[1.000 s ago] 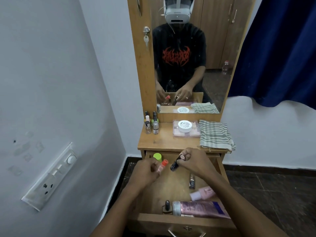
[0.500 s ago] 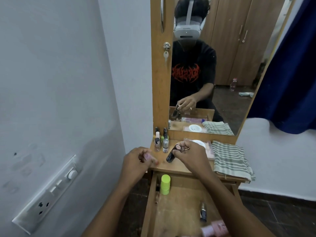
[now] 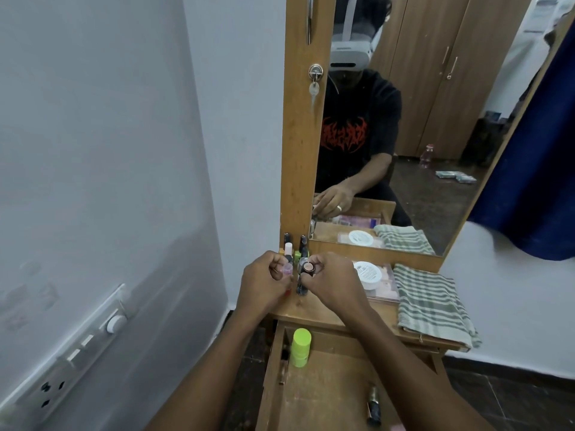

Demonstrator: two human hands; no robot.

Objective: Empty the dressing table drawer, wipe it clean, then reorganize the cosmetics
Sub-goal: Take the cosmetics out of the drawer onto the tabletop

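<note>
My left hand (image 3: 264, 283) grips a small pink tube (image 3: 287, 270) upright on the left end of the wooden tabletop (image 3: 329, 312). Beside it my right hand (image 3: 333, 283) holds a dark lipstick tube (image 3: 306, 275), its base touching the top. Both sit just in front of a cluster of small bottles (image 3: 295, 247) by the mirror frame. Below, the open drawer (image 3: 326, 387) holds a lime-green stick (image 3: 301, 347) at its back left and a dark small tube (image 3: 373, 405) at the right.
A white round jar (image 3: 368, 275) rests on a clear pink case (image 3: 387, 287) mid-top. A green striped cloth (image 3: 431, 306) covers the right end. The mirror (image 3: 420, 119) stands behind. A wall with a switch panel (image 3: 81, 353) is close on the left; a blue curtain (image 3: 535, 169) hangs right.
Both hands have lifted from the drawer to the tabletop's left end, carrying the pink tube and the dark lipstick, and now set them down by the small bottles.
</note>
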